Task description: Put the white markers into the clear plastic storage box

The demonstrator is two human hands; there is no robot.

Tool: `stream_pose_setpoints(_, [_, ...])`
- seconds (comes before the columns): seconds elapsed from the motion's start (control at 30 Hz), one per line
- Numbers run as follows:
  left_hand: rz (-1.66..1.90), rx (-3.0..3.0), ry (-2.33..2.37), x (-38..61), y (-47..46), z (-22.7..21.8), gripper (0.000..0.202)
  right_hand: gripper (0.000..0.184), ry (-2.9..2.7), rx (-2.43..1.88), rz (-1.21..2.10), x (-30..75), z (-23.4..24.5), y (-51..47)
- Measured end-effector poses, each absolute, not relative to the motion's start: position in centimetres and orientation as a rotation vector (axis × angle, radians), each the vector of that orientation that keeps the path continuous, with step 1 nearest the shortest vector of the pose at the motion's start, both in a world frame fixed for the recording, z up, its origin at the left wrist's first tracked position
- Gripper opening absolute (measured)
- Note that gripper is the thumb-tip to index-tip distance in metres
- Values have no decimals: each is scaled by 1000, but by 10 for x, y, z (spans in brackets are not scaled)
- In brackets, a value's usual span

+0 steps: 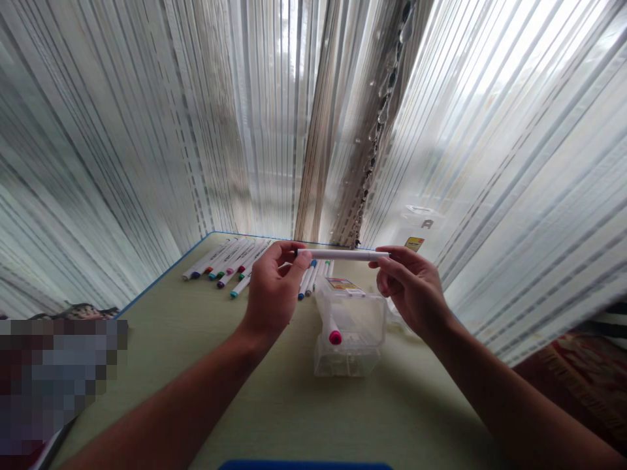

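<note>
A white marker (343, 254) with dark ends is held level between my two hands, above the table. The fingers and thumb of my left hand (279, 281) pinch its left end. At the other end my right hand (411, 281) grips the marker's tip between thumb and fingers. Below and between the hands stands a clear plastic box (353, 320), with a marker with a pink end (335, 337) inside it. Several white markers (228, 258) with coloured ends lie behind my left hand, some partly hidden by it.
The pale table (196, 365) has a blue edge. Another clear container (416, 225) with a yellow label stands at the back right. Striped sheer curtains (245, 130) hang behind the table. A blurred-out patch (53, 385) covers the lower left, and a red patterned textile (578, 378) shows at right.
</note>
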State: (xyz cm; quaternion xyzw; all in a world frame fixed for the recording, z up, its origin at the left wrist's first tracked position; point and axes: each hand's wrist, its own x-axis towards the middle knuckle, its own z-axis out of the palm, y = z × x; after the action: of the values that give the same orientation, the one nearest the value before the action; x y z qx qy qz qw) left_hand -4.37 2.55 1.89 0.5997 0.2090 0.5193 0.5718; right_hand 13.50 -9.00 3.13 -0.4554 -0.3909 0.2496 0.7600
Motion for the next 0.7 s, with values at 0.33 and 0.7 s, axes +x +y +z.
stream_pose_setpoints(0.33, [1116, 1468, 493, -43, 21, 21, 26, 16, -901, -1015, 582, 137, 27, -90])
stream_pose_setpoints(0.7, [1102, 1346, 438, -42, 17, 25, 26, 17, -860, -1058, 623, 135, 28, -90])
